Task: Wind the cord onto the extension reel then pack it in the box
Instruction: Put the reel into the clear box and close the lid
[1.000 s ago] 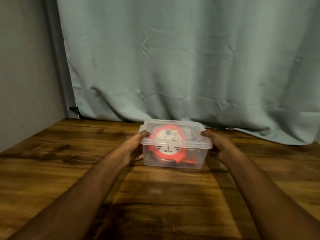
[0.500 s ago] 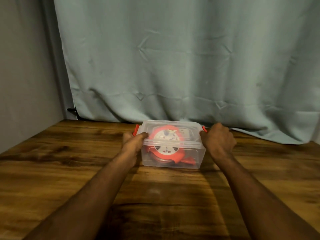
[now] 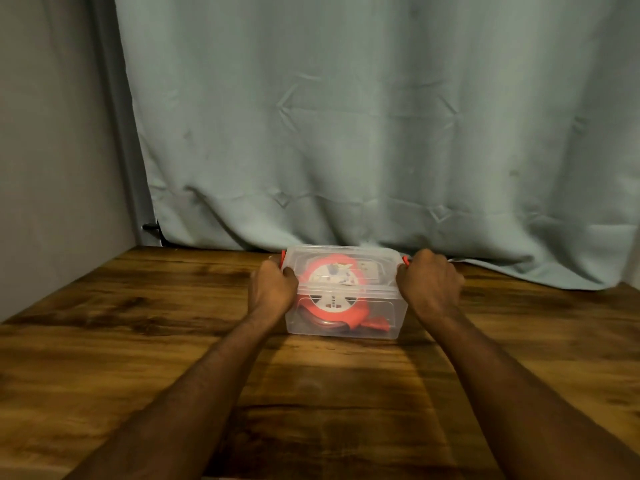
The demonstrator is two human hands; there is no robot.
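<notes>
Two big things fill our view: a green curtain (image 3: 381,126) at twelve o'clock and the brown wooden surface (image 3: 138,341) under it. Our clear box (image 3: 346,320) sits in the middle of the surface, close to the curtain. Its lid (image 3: 341,256) is on. Inside lies the red reel (image 3: 334,296) with the cord wound up. Our left hand (image 3: 273,289) is curled at nine o'clock of the box, and our right hand (image 3: 429,285) at three o'clock, both pressing small red clips (image 3: 283,258). We think only snapping the clips shut is left.
</notes>
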